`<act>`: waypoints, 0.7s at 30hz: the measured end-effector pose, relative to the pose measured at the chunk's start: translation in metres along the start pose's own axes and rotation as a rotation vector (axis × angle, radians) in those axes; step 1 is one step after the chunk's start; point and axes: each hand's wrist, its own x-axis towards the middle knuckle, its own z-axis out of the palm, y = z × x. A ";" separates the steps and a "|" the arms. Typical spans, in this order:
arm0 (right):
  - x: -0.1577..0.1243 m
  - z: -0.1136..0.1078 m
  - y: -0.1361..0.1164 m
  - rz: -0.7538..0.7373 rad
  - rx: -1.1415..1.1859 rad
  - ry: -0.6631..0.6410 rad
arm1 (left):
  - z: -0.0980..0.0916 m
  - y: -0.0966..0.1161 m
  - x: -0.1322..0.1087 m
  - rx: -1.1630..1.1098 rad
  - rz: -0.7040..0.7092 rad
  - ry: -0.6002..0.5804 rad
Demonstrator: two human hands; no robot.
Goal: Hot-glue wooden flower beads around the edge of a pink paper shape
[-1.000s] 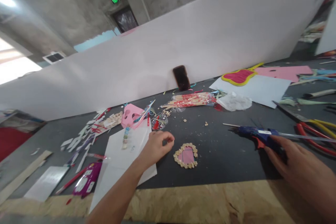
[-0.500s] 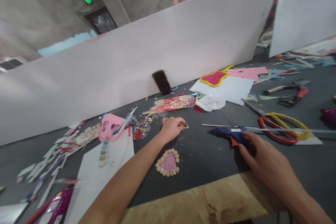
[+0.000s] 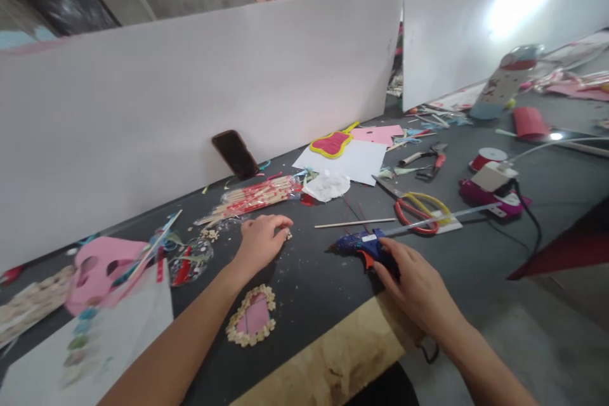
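Note:
My left hand [image 3: 261,244] rests on the dark table with thumb and fingers bent together beside a few tiny pale wooden pieces [image 3: 288,235]; whatever is between the fingertips is too small to make out. Below it lies a heart-shaped pink piece [image 3: 255,317] edged with the same kind of pieces. My right hand [image 3: 412,276] is closed on the handle of a blue glue gun [image 3: 359,242] with an orange trigger. The gun lies on its side, nozzle to the left, a long clear glue stick [image 3: 451,212] coming out of its back.
Behind the gun lie a thin wooden stick [image 3: 354,223], scissors [image 3: 419,212] and pliers [image 3: 432,162]. Bagged sticks [image 3: 257,196] and a phone [image 3: 235,153] are farther back, before a white partition [image 3: 190,76]. A purple power strip [image 3: 495,200] with a cord stands at right.
The view has swung to the right, bringing the power strip and a bottle into sight. Both hands stay at the same places, the left by the wooden pieces, the right on the glue gun.

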 end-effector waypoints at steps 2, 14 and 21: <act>-0.001 -0.007 0.006 0.031 0.031 -0.019 | -0.002 0.004 -0.005 -0.001 0.018 0.009; -0.008 -0.004 -0.012 0.055 -0.252 -0.089 | -0.007 0.013 -0.027 -0.008 0.061 0.016; -0.028 -0.007 -0.028 -0.027 -0.283 0.030 | -0.007 0.012 -0.034 0.032 0.104 0.014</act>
